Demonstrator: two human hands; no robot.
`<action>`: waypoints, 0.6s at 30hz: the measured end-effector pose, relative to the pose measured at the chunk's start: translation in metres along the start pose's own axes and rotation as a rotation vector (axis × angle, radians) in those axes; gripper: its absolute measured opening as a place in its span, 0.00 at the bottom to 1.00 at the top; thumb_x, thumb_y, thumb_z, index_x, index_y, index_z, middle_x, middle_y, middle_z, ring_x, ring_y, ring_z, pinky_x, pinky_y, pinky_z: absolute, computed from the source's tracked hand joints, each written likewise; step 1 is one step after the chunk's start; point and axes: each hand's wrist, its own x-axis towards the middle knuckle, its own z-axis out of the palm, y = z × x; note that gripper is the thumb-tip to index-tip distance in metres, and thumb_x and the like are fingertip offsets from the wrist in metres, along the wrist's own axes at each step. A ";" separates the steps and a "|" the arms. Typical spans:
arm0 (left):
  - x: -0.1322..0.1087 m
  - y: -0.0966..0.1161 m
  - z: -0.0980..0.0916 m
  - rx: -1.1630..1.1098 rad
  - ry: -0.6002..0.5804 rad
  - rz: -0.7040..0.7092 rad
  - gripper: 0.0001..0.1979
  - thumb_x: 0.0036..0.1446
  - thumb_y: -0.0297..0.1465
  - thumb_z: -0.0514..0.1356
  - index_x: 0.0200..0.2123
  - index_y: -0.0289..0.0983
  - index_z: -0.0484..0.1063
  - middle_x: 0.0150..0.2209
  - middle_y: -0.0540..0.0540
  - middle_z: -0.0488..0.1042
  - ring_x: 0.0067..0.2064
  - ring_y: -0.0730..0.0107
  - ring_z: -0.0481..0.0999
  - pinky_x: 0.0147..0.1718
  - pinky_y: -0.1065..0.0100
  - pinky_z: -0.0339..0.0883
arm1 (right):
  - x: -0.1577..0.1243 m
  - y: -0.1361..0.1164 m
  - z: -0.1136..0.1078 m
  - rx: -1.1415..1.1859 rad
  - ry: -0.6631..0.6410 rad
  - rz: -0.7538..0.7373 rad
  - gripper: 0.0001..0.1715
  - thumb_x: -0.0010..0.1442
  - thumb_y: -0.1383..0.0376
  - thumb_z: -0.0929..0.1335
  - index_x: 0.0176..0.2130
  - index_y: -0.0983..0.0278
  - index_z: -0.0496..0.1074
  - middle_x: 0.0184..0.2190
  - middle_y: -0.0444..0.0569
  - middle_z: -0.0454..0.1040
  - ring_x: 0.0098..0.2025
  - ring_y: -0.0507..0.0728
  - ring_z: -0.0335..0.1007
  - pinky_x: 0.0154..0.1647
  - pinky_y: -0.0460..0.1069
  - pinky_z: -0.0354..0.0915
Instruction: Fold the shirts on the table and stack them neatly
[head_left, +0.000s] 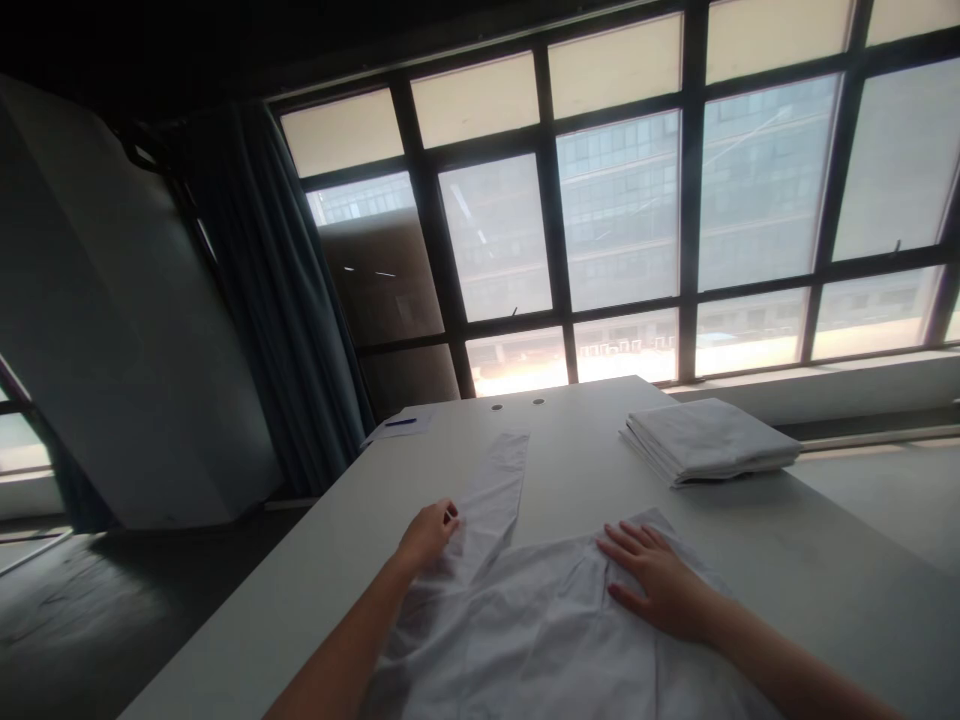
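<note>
A thin white long-sleeved garment (547, 630) lies spread on the white table, its near part running out of view at the bottom. One sleeve (504, 480) stretches away from me toward the far end. My left hand (431, 535) is at the left side near the base of that sleeve, fingers curled in and closed on the cloth's edge. On the right, my right hand (656, 585) rests flat on the garment with its fingers spread, pressing on the cloth near its upper right corner.
A stack of folded white cloth (712, 435) sits at the table's right edge. At the far left corner, a blue pen (400, 422) lies on paper (416, 413). Two round grommets are set into the far tabletop (585, 410). Beyond are windows and a dark blue curtain (277, 300).
</note>
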 end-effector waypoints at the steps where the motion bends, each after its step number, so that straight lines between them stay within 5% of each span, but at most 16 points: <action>1: 0.012 0.004 0.007 0.018 0.049 0.004 0.14 0.64 0.31 0.53 0.49 0.37 0.73 0.47 0.42 0.80 0.46 0.63 0.80 0.46 0.67 0.67 | 0.000 0.001 -0.001 0.004 0.003 0.000 0.40 0.63 0.39 0.61 0.68 0.49 0.59 0.71 0.48 0.55 0.72 0.69 0.47 0.71 0.67 0.41; 4: 0.037 0.016 0.027 0.067 0.133 0.056 0.19 0.65 0.28 0.51 0.57 0.39 0.69 0.63 0.41 0.69 0.64 0.60 0.66 0.61 0.60 0.57 | 0.002 0.005 -0.001 0.008 0.001 0.001 0.39 0.63 0.39 0.61 0.68 0.49 0.60 0.71 0.47 0.55 0.72 0.68 0.47 0.71 0.67 0.41; 7: 0.048 0.022 0.043 0.102 0.115 0.148 0.23 0.65 0.28 0.51 0.62 0.44 0.66 0.69 0.48 0.61 0.70 0.63 0.56 0.66 0.60 0.49 | 0.002 0.006 -0.001 0.015 -0.004 0.002 0.40 0.63 0.39 0.61 0.68 0.49 0.60 0.71 0.47 0.55 0.72 0.68 0.47 0.71 0.67 0.42; 14: 0.059 0.013 0.044 0.140 0.093 0.114 0.23 0.72 0.38 0.43 0.63 0.42 0.65 0.52 0.43 0.79 0.54 0.60 0.76 0.56 0.61 0.61 | 0.000 0.004 -0.005 0.058 0.035 -0.005 0.38 0.62 0.40 0.63 0.66 0.50 0.64 0.69 0.47 0.59 0.71 0.68 0.50 0.71 0.66 0.43; 18: 0.065 0.003 0.033 0.162 0.087 0.054 0.23 0.68 0.43 0.49 0.59 0.42 0.69 0.48 0.40 0.81 0.51 0.56 0.78 0.53 0.60 0.63 | 0.000 0.003 -0.006 0.051 0.035 0.001 0.36 0.62 0.42 0.64 0.65 0.50 0.65 0.69 0.47 0.59 0.71 0.68 0.51 0.71 0.66 0.44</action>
